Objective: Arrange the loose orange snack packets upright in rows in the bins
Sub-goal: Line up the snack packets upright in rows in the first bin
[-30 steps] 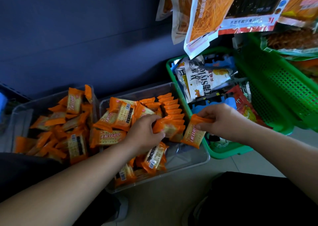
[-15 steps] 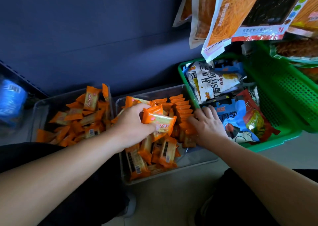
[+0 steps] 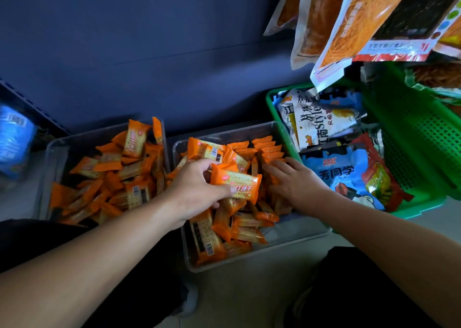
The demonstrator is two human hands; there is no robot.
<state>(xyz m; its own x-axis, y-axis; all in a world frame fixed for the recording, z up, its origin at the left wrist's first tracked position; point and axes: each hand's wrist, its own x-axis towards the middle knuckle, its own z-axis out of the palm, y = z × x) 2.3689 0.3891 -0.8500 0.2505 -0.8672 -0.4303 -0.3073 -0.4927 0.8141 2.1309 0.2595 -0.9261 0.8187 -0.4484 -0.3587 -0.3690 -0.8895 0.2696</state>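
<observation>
A dark blue wall (image 3: 149, 53) fills the upper part of the view, with a pale floor (image 3: 249, 300) below it. Large hanging snack bags (image 3: 349, 23) dangle at the top right. Beneath them a green basket (image 3: 424, 140) holds mixed blue, white and red snack bags.

Two clear plastic bins sit side by side on the floor against the wall. The left bin (image 3: 59, 150) holds a jumbled heap of orange packets (image 3: 112, 178), lying flat and tilted in every direction. The right bin (image 3: 299, 230), just beside the green basket, holds more loose packets (image 3: 232, 228) in its near half. An upright row (image 3: 267, 148) of packets stands on edge along its far right side.

Two bare forearms reach in from the bottom edge. The left hand (image 3: 197, 190) hovers over the middle of the right bin, its fingers and thumb curled round one orange packet (image 3: 237, 183), which it holds flat, printed side up. The right hand (image 3: 296, 183) lies palm down at the near end of the upright row, fingers straight and spread, holding nothing. A blurred blue package (image 3: 13, 138) sits at the far left edge.
</observation>
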